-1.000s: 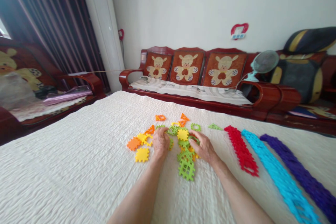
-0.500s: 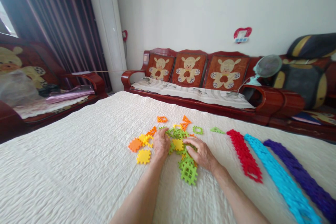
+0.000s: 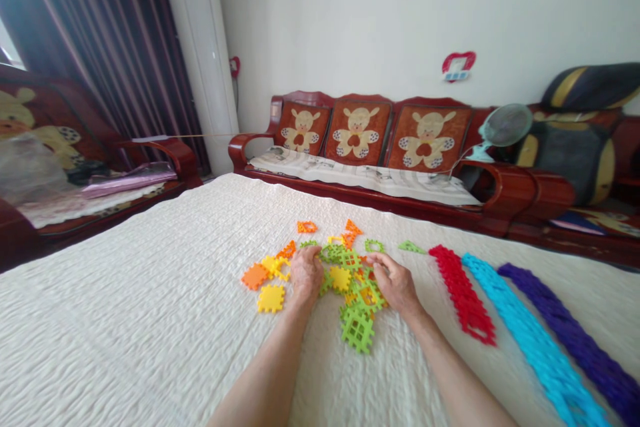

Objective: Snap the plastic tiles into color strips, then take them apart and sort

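Among a loose pile of interlocking plastic building pieces, my left hand (image 3: 307, 273) rests at the left side with its fingers curled; what they hold, if anything, is hidden. On the pile's right, my right hand (image 3: 397, 285) has its thumb and fingers bent together beside an orange piece (image 3: 369, 259); I cannot make out whether it is gripped. Between the hands lies a yellow square piece (image 3: 341, 279) over several green pieces (image 3: 349, 259). A green window piece (image 3: 357, 329) is nearest me. Left of my left hand are another yellow square (image 3: 271, 299) and an orange square (image 3: 255, 277).
Joined strips in red (image 3: 463, 297), light blue (image 3: 530, 340) and purple (image 3: 565, 330) lie to the right on the white quilted cover (image 3: 150, 320). A green triangle (image 3: 412, 247) lies behind them. Beyond stand a wooden sofa (image 3: 350, 180) and a small fan (image 3: 506, 127).
My right hand has drawn back to the right, off the yellow square, and its fingers have bent in, uncovering green and orange pieces. My left hand has barely moved.
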`<move>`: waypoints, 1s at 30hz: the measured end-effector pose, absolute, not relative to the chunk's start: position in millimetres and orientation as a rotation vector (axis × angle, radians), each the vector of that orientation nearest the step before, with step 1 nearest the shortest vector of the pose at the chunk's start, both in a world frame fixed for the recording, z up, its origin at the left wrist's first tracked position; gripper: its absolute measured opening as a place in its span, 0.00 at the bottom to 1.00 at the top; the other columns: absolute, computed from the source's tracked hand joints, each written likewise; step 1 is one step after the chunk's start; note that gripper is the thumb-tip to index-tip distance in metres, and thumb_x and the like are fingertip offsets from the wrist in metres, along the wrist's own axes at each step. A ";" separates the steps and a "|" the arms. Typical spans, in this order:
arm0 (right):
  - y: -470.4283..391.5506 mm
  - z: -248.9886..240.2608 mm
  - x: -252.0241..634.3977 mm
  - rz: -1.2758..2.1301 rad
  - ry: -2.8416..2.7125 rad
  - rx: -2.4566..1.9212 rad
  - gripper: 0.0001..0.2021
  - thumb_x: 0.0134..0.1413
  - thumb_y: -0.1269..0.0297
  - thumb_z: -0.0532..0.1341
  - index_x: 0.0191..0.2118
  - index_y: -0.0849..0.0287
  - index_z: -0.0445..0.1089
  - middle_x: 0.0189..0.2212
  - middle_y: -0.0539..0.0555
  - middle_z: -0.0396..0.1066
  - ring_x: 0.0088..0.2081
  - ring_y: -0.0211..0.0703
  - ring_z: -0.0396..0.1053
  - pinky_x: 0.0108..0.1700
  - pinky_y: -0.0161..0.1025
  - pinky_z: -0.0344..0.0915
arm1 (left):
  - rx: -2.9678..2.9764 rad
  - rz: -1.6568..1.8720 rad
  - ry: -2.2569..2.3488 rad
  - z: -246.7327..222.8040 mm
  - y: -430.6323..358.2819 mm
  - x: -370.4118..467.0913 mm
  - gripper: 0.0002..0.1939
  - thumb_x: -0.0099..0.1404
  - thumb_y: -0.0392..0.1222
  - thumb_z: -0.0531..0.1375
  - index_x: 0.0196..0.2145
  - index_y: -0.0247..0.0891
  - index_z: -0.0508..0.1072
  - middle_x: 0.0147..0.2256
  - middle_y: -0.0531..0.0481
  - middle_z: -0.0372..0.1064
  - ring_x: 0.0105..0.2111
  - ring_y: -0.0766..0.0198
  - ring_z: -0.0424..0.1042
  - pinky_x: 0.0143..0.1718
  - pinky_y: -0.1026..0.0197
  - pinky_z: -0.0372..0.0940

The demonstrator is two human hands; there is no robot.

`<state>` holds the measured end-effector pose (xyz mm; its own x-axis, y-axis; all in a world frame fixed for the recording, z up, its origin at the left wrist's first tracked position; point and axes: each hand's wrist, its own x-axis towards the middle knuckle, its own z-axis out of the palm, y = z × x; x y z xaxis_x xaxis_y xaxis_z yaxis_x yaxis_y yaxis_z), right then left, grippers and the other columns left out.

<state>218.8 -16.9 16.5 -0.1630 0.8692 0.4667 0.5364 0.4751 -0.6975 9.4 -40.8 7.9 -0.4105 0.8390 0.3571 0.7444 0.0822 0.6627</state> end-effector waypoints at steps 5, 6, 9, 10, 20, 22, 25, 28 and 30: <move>-11.0 10.9 222.8 0.490 -1.844 -1.248 0.15 0.53 0.61 0.51 0.43 0.56 0.70 0.40 0.55 0.75 0.43 0.44 0.72 0.48 0.41 0.66 | 1.659 1.269 2.173 6.9 -39.5 11.2 0.19 0.59 0.30 0.49 0.40 0.39 0.77 0.41 0.48 0.75 0.44 0.61 0.71 0.49 0.60 0.62; -10.7 10.7 223.1 0.511 -1.837 -1.241 0.15 0.53 0.60 0.51 0.43 0.57 0.69 0.40 0.55 0.75 0.43 0.44 0.72 0.47 0.41 0.66 | 1.651 1.286 2.156 6.2 -38.7 11.7 0.19 0.59 0.30 0.49 0.39 0.39 0.77 0.41 0.48 0.75 0.44 0.61 0.71 0.49 0.59 0.63; -7.8 9.2 228.7 0.459 -1.789 -1.232 0.17 0.54 0.60 0.50 0.44 0.58 0.69 0.41 0.56 0.74 0.44 0.45 0.71 0.48 0.41 0.66 | 1.539 1.407 2.137 3.5 -36.2 12.3 0.18 0.59 0.31 0.49 0.39 0.38 0.77 0.39 0.47 0.76 0.41 0.60 0.72 0.47 0.58 0.64; -5.6 7.9 232.8 0.390 -1.768 -1.247 0.17 0.54 0.61 0.49 0.44 0.59 0.69 0.42 0.57 0.74 0.45 0.45 0.70 0.49 0.42 0.65 | 1.489 1.477 2.130 2.5 -35.4 12.1 0.18 0.58 0.31 0.49 0.39 0.38 0.77 0.38 0.47 0.76 0.40 0.61 0.73 0.46 0.58 0.64; 33.8 -5.6 268.9 -0.256 -1.852 -1.597 0.21 0.48 0.73 0.49 0.49 0.63 0.65 0.50 0.62 0.65 0.54 0.50 0.59 0.56 0.46 0.55 | 0.854 1.981 1.972 1.4 -27.8 -0.8 0.18 0.57 0.33 0.48 0.39 0.39 0.75 0.34 0.51 0.75 0.38 0.65 0.73 0.45 0.60 0.65; 40.7 -3.9 268.8 -0.307 -1.864 -1.728 0.21 0.49 0.72 0.50 0.50 0.65 0.64 0.50 0.63 0.64 0.53 0.51 0.59 0.55 0.45 0.54 | 0.821 1.994 1.943 -1.4 -25.1 -4.2 0.18 0.58 0.33 0.48 0.40 0.38 0.74 0.34 0.50 0.75 0.38 0.64 0.73 0.45 0.60 0.65; 48.4 -3.1 268.5 -0.309 -1.826 -1.903 0.20 0.51 0.69 0.51 0.50 0.67 0.65 0.47 0.65 0.66 0.49 0.52 0.61 0.52 0.45 0.54 | 0.793 1.987 1.923 -6.6 -22.3 -6.9 0.18 0.58 0.34 0.48 0.40 0.38 0.75 0.34 0.49 0.75 0.38 0.64 0.73 0.45 0.59 0.65; 51.0 -4.7 268.5 -0.301 -1.826 -1.936 0.19 0.52 0.68 0.50 0.49 0.65 0.67 0.45 0.64 0.68 0.48 0.52 0.62 0.51 0.44 0.54 | 0.811 1.982 1.927 -8.6 -22.3 -6.3 0.18 0.57 0.34 0.48 0.40 0.38 0.75 0.34 0.49 0.75 0.38 0.63 0.73 0.45 0.58 0.65; 50.6 -5.9 268.4 -0.301 -1.821 -1.938 0.19 0.52 0.68 0.51 0.49 0.63 0.67 0.47 0.63 0.68 0.48 0.51 0.62 0.51 0.44 0.54 | 0.831 1.980 1.924 -7.3 -23.6 -5.0 0.18 0.58 0.34 0.48 0.40 0.38 0.75 0.33 0.49 0.75 0.38 0.63 0.73 0.45 0.58 0.65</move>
